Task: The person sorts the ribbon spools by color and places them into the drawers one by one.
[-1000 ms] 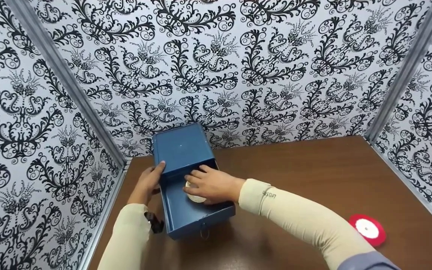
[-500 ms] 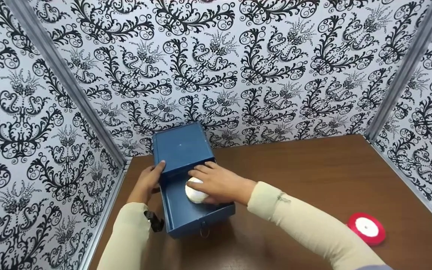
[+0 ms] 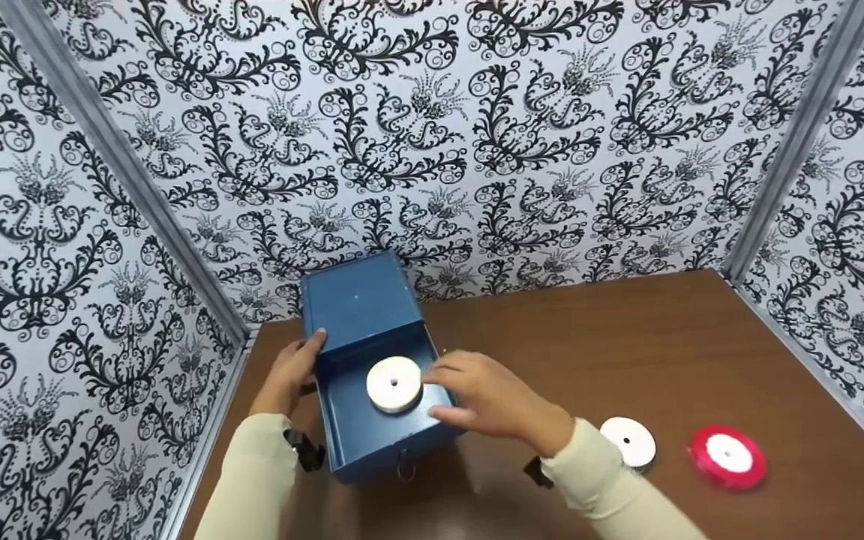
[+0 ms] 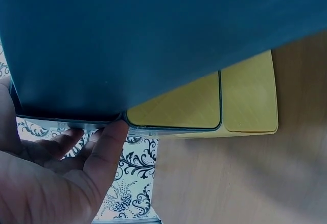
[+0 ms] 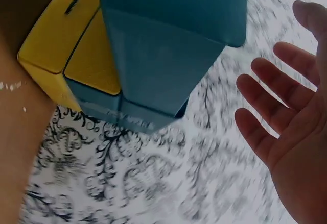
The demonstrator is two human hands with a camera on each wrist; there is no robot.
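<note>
Left hand point(image 3: 293, 367): holding the near left edge of the blue box point(image 3: 361, 300). The thumb lies on the edge beside the drawer opening; in the left wrist view the other fingers are bent against the side. The left forearm, in a cream sleeve point(image 3: 248, 476), rises from the lower edge of the head view, and a black wrist device point(image 3: 304, 450) is seen at the cuff.

Right hand point(image 3: 492, 397): wide, gripping nothing. It is poised at the right side of the pulled-out drawer point(image 3: 379, 461), fingers pointing toward the left hand, thumb set apart on the near side. The right wrist view confirms fingers extended and spread. The right forearm slants in from the lower right.

White spool point(image 3: 394, 384): lying flat inside the drawer, hole upward, just beside the right fingertips. Contact between fingertip and spool cannot be determined. A ring pull point(image 3: 406, 470) hangs on the drawer front. Yellow panels point(image 4: 250, 96) appear below the drawer in both wrist views.

Worktop point(image 3: 552, 330): a second white spool point(image 3: 638, 450) lies just beyond the right cuff, with a red spool point(image 3: 727, 459) near it, farther right. Patterned walls point(image 3: 477, 150) stand behind and at both sides.
</note>
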